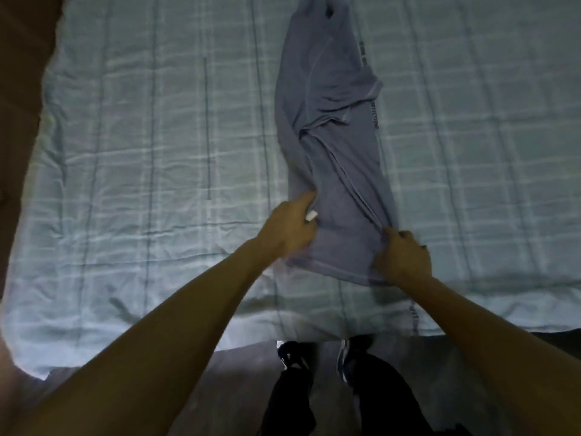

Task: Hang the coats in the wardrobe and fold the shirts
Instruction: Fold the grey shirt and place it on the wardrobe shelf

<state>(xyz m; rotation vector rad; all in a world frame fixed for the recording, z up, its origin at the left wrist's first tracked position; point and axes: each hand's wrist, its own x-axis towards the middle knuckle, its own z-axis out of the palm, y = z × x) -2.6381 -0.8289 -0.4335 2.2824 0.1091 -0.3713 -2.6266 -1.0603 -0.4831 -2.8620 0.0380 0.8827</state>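
Observation:
A grey-blue shirt (333, 127) lies lengthwise on the bed, folded into a long narrow strip that runs away from me. Its sides are turned inward and creased. My left hand (289, 228) grips the shirt's near left edge, beside a small white tag. My right hand (404, 258) pinches the near right corner at the hem. Both hands sit at the end of the shirt closest to me.
The bed is covered by a pale blue checked sheet (141, 136), wrinkled on the left. Its near edge (188, 344) runs across the lower frame. My legs and shoes (314, 360) stand on the floor below it. Something dark brown (22, 89) fills the far left.

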